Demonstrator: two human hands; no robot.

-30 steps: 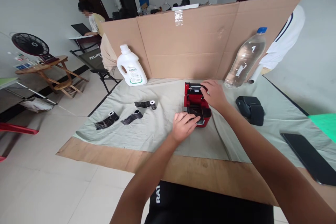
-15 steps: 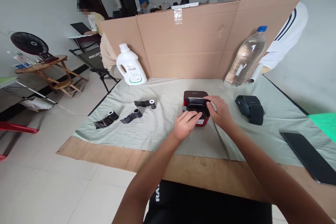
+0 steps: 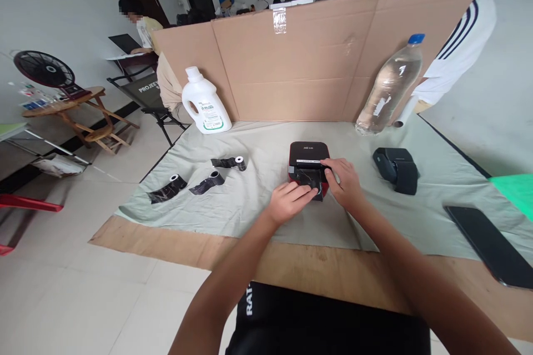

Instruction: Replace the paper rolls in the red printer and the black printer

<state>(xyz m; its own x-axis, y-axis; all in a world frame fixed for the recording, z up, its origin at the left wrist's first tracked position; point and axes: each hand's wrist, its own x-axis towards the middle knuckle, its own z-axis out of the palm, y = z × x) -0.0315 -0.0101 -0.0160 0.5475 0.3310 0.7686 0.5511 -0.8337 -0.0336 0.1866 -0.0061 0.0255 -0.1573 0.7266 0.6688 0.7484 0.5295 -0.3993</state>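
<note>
A small black and red printer (image 3: 310, 151) stands mid-table on the pale cloth. A black strip (image 3: 320, 196) hangs down over its front. My left hand (image 3: 289, 201) reaches in from the lower left, its fingertips closed at this strip; the thumb is hidden. At the printer's right side is my right hand (image 3: 343, 178), with index finger on the lid's edge and thumb apart below it. To the left lie three small rolls with loose black tails: a back roll (image 3: 239, 163), a middle roll (image 3: 214, 178) and a left roll (image 3: 176, 182).
A white detergent bottle (image 3: 204, 105) and a clear bottle with a blue cap (image 3: 391, 86) stand against the cardboard screen (image 3: 300, 83). On the right lie a black strapped device (image 3: 395, 169) and a phone (image 3: 485, 238). Other people are beyond the screen.
The printer's lid has come down, and the black strip now hangs over the front where a white label showed. My left hand has moved slightly down and left; my right hand is slightly lower.
</note>
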